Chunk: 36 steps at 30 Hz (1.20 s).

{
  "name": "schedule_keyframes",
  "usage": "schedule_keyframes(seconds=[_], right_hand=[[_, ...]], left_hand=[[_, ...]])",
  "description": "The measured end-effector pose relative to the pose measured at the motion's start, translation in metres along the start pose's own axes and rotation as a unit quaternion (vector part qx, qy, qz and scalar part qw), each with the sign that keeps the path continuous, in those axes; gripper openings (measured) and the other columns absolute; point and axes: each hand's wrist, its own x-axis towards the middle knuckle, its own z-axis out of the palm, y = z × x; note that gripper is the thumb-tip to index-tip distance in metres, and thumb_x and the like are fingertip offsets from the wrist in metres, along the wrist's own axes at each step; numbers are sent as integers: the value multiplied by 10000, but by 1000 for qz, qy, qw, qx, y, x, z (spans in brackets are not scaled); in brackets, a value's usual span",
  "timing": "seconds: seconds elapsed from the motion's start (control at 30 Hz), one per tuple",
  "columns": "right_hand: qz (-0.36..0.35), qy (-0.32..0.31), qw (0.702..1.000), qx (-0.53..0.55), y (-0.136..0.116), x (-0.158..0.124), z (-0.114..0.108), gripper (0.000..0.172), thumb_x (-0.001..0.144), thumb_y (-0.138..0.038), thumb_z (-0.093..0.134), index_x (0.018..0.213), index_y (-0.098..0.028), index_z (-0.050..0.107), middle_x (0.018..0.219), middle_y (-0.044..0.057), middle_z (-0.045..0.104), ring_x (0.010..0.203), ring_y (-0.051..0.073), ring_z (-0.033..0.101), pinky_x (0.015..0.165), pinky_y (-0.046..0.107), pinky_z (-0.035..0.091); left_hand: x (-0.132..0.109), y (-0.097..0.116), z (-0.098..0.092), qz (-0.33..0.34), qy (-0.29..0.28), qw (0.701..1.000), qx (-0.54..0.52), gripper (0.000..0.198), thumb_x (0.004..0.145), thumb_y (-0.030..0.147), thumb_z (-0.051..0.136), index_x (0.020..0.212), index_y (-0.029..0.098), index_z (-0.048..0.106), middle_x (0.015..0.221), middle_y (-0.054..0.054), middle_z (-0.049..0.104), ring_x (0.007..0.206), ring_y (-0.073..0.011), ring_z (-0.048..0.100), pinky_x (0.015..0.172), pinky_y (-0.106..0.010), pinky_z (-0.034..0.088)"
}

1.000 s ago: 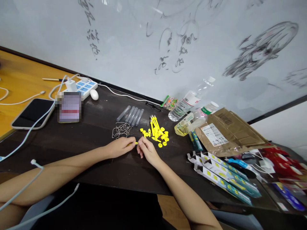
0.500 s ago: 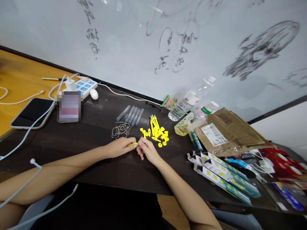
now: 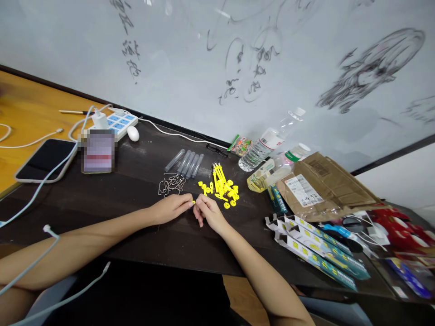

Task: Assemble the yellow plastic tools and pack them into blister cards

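Note:
My left hand and my right hand meet over the dark table, fingertips almost touching. Between them shows a tiny bit of a yellow plastic part, mostly hidden by my left fingers, which are closed on it. My right thumb and index finger are pinched at its other end; what they hold is too small to make out. Just beyond my hands lie a pile of yellow plastic parts, a tangle of bent metal wire hooks and several clear plastic tubes.
Opened cardboard boxes, a brown package and two bottles, one a water bottle, crowd the right. A power strip, a white-edged phone and a blurred-out device sit left. Cables hang near my left arm. A whiteboard stands behind.
My left fingers have shifted slightly and now cover most of the yellow part, which showed longer before. My right hand stays nearly in place.

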Motion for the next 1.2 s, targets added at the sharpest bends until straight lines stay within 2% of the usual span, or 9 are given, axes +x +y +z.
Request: schedule_keyframes(seconds=[0.07, 0.13, 0.17, 0.23, 0.3, 0.37, 0.5, 0.83, 1.2], right_hand=[[3, 3, 1000, 6, 1, 0, 0, 352, 868, -486, 482, 686, -192, 416, 507, -75, 514, 317, 46, 439, 306, 145, 345], [10, 7, 1000, 18, 2, 1, -1, 350, 864, -479, 493, 681, -186, 438, 505, -69, 515, 320, 50, 440, 303, 150, 355], [12, 12, 999, 28, 3, 2, -2, 346, 863, -473, 499, 680, -184, 448, 507, -65, 518, 323, 53, 442, 302, 155, 363], [13, 30, 998, 58, 4, 2, -4, 336, 860, -461, 510, 677, -185, 455, 510, -60, 520, 328, 60, 441, 295, 164, 370], [10, 56, 994, 92, 5, 3, -6, 331, 853, -453, 525, 668, -189, 448, 509, -58, 513, 334, 64, 433, 285, 167, 367], [7, 77, 990, 117, 4, 4, -9, 334, 845, -447, 539, 655, -191, 440, 506, -57, 505, 337, 63, 420, 280, 168, 366], [10, 88, 988, 127, 4, 4, -10, 332, 837, -439, 551, 646, -189, 442, 508, -55, 507, 340, 60, 410, 283, 168, 375], [10, 62, 992, 106, 7, 4, -7, 332, 829, -446, 557, 647, -184, 463, 495, -57, 508, 349, 61, 423, 298, 167, 391], [18, 55, 994, 89, 6, 3, -7, 335, 834, -438, 559, 642, -177, 475, 503, -54, 516, 351, 60, 436, 306, 166, 389]], left_hand=[[0, 0, 1, -5, 0, 1000, -22, 313, 929, 415, 351, 815, 180, 524, 667, 25, 488, 617, -121, 469, 626, -232, 364], [1, -1, 3, -36, -8, 995, -91, 319, 916, 453, 374, 796, 182, 492, 597, 47, 439, 520, -98, 436, 532, -212, 360], [2, -1, 3, -61, -14, 988, -144, 323, 909, 475, 381, 793, 186, 468, 558, 63, 409, 458, -86, 410, 474, -200, 347], [5, -3, 4, -108, -16, 954, -279, 336, 896, 523, 377, 815, 200, 416, 493, 98, 350, 348, -73, 360, 373, -184, 323], [8, -4, 1, -122, 18, 918, -376, 329, 877, 524, 433, 837, 199, 412, 492, 107, 356, 354, -72, 407, 389, -195, 406], [11, -5, -5, -135, 56, 890, -432, 324, 863, 514, 475, 847, 196, 415, 492, 106, 391, 371, -66, 432, 445, -239, 492], [12, -5, -14, -158, 113, 863, -467, 312, 848, 491, 518, 857, 194, 423, 490, 107, 409, 362, -52, 428, 448, -242, 515], [12, -11, -13, -103, 103, 878, -455, 309, 857, 489, 517, 892, 183, 493, 502, 95, 409, 378, -50, 421, 449, -209, 496], [11, -6, -15, -94, 88, 893, -431, 317, 859, 487, 514, 885, 172, 496, 491, 100, 385, 368, -41, 374, 407, -178, 451]])
